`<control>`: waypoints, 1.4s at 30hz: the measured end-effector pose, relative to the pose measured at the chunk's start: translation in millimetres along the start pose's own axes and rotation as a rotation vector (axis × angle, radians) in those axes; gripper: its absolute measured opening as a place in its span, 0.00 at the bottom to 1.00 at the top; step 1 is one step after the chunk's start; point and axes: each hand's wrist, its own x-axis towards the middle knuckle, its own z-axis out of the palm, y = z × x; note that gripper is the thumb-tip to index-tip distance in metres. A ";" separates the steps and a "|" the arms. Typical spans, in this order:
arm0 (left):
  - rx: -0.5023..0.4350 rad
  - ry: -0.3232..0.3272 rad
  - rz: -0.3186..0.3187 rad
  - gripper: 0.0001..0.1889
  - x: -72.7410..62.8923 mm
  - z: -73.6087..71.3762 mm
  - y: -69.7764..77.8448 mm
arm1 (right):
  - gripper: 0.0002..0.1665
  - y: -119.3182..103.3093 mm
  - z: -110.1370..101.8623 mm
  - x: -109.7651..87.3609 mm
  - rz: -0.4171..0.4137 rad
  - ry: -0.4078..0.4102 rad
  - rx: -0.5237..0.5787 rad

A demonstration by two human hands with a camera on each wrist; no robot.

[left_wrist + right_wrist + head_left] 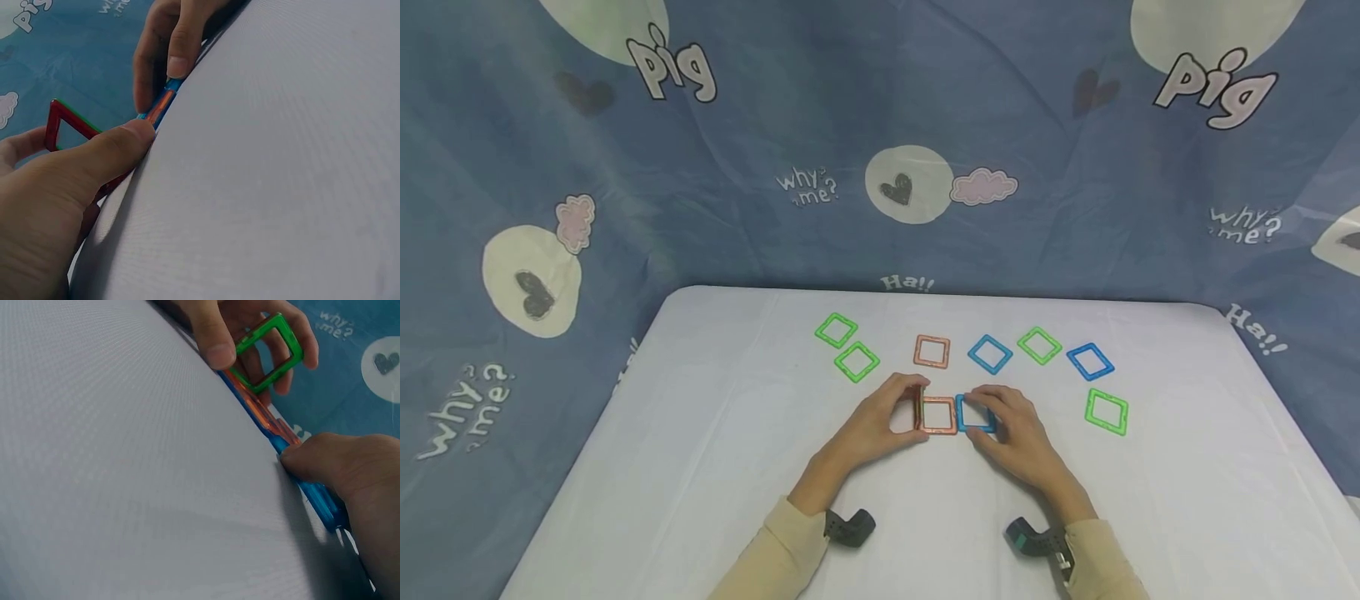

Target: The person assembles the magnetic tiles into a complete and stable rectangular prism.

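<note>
My left hand (876, 423) grips an upright square frame tile with thumb and fingertips at its two ends; this tile looks green (290, 359) in the right wrist view and red (52, 125) in the left wrist view. Against its foot lies a flat orange square tile (938, 432), with blue showing under it in the right wrist view. To the right, edge to edge with the orange one, a blue square tile (960, 414) lies flat, and my right hand (1018, 433) pinches it between thumb and fingers. Part of the blue tile is hidden by those fingers.
Behind the hands lie another orange tile (917, 350), a blue tile (976, 362) and two green tiles (838, 368) (825, 334) at the left. Further right are a green tile (1026, 347), a darker blue tile (1078, 367) and another green tile (1107, 428). A printed curtain (820, 250) borders the white table.
</note>
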 end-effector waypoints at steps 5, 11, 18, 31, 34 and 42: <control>0.016 -0.004 0.002 0.40 1.1 -0.2 0.8 | 0.28 -0.3 -0.4 0.0 0.008 -0.002 -0.002; 0.041 0.011 -0.029 0.39 0.6 1.1 2.0 | 0.28 -1.0 -0.7 -0.6 0.017 -0.009 -0.007; 0.061 0.023 -0.061 0.39 -0.5 0.0 3.5 | 0.28 -0.4 0.6 0.3 0.006 -0.006 -0.007; 0.087 0.030 -0.079 0.41 0.9 0.9 1.8 | 0.29 -0.5 -1.9 0.6 -0.009 0.004 0.004; 0.083 0.026 -0.081 0.41 1.2 -0.1 1.8 | 0.29 -0.5 -1.9 1.2 -0.011 0.004 0.014; 0.076 0.024 -0.076 0.43 -0.1 0.0 1.4 | 0.27 -1.8 -4.0 -1.5 -0.001 -0.017 0.032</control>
